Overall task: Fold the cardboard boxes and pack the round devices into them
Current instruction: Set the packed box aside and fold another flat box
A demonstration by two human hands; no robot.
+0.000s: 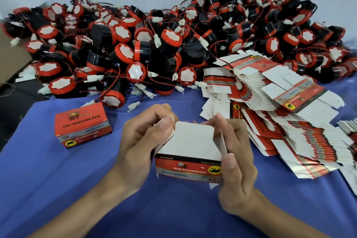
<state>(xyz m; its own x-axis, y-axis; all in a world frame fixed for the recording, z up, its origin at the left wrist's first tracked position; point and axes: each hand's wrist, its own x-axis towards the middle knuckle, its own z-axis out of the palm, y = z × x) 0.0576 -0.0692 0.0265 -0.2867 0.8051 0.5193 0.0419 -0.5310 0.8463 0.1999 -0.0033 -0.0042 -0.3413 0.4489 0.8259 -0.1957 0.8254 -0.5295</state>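
**Item 1, hands.** Our left hand [143,141] curls round the left end of a half-formed box [188,168], thumb pressed to a side flap. Our right hand [233,160] grips the right end, thumb on the printed front corner and fingers behind. Both hold the carton; neither is free.

**Item 2, box.** It is held low at centre, just above the blue cloth [77,183]. The red printed face is toward us and upside down, and the white top flap stands open.

**Step, as we judge it.** The box is erected but not closed, and nothing is inside that we can see. The next move seems to call for tucking the side flaps, then freeing one hand to fetch a device.

**Item 3, finished box [83,127].** It stands closed on the cloth to the left, well apart from our hands.

**Item 4, flat cartons [280,121].** A slumped, fanned stack lies near our right hand.

**Item 5, round devices [173,44].** A large heap of black bodies with red rims lies beyond the box.

**Hindrance.** Red and black wires [114,91] with white plugs [133,105] tangle through the heap, so lifting one device may drag its neighbours.
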